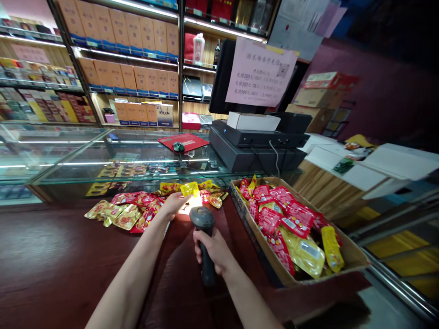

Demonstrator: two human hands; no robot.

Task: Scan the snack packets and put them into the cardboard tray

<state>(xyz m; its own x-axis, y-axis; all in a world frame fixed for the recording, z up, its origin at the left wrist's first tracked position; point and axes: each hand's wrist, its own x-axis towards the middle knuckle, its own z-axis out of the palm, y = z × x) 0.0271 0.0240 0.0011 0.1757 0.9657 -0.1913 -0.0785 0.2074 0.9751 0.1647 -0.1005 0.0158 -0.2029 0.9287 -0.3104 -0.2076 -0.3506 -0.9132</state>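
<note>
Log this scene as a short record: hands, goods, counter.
Left hand: holds a yellow packet in bright light
Right hand: grips a scanner, its head towards the packet
Pile: red, gold and yellow packets, on the table
Box: open, holding more packets, right of the scanner
Glass counter: mouse on a red mat

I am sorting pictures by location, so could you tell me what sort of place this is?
Probably a shop checkout: a handheld scanner in the right hand, a glass display case, and shelved boxes behind it.
</note>
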